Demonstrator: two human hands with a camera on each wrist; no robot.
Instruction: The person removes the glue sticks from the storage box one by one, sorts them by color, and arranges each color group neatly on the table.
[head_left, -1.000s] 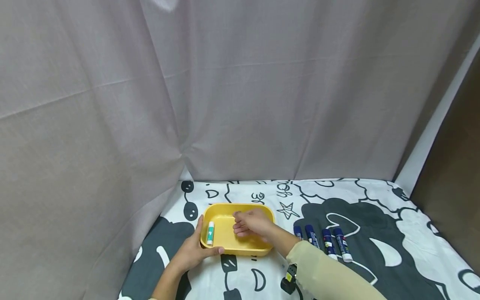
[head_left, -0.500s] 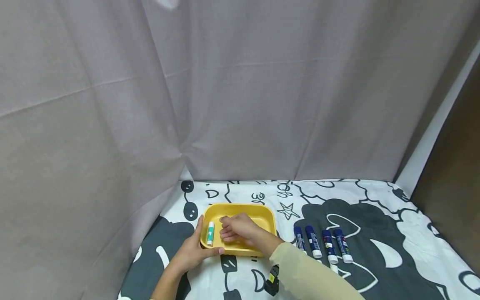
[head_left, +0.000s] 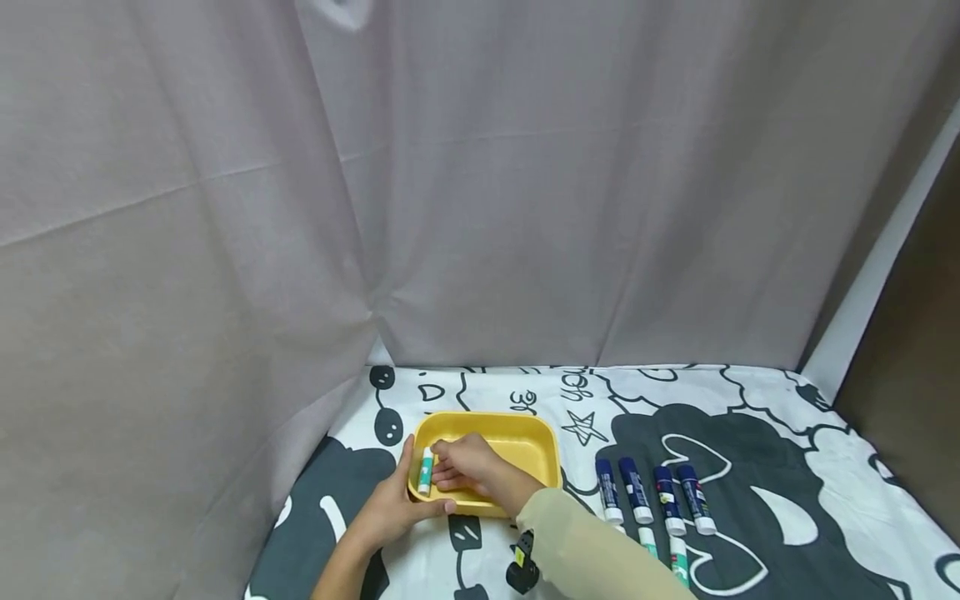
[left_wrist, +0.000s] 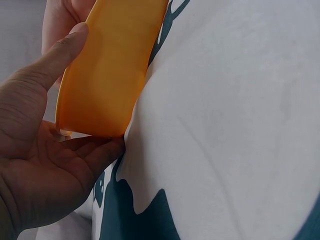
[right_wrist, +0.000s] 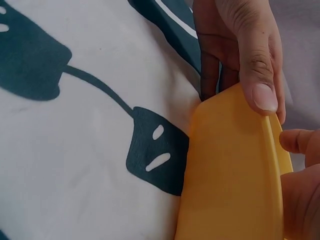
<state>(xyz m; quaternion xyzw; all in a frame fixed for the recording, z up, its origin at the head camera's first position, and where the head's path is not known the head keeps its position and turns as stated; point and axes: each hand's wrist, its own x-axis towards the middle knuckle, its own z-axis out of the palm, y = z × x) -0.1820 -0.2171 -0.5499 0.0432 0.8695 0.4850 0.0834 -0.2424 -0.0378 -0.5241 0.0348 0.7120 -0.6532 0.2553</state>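
A yellow tray (head_left: pixel 525 454) stands on the patterned cloth. My left hand (head_left: pixel 392 507) grips its left end, with the thumb along the near wall and the fingers round the side; the left wrist view shows the thumb on the tray's rim. Inside the tray, near the left end, lies a white-and-green glue stick (head_left: pixel 426 473). My right hand (head_left: pixel 468 467) reaches into the tray just right of that stick, fingertips at or very near its side. Whether they touch it cannot be made out. In the right wrist view, the tray wall hides most of this hand.
Several navy glue sticks with white ends, such as one glue stick (head_left: pixel 696 500), lie in a row right of the tray. Nearer me are white-and-green glue sticks (head_left: pixel 678 560), partly hidden by the right sleeve (head_left: pixel 592 542). A grey curtain (head_left: pixel 480 208) hangs behind.
My right hand has moved left across the tray to the glue stick. The left hand keeps its grip. More sticks on the cloth have come into view as the right sleeve shifted left.
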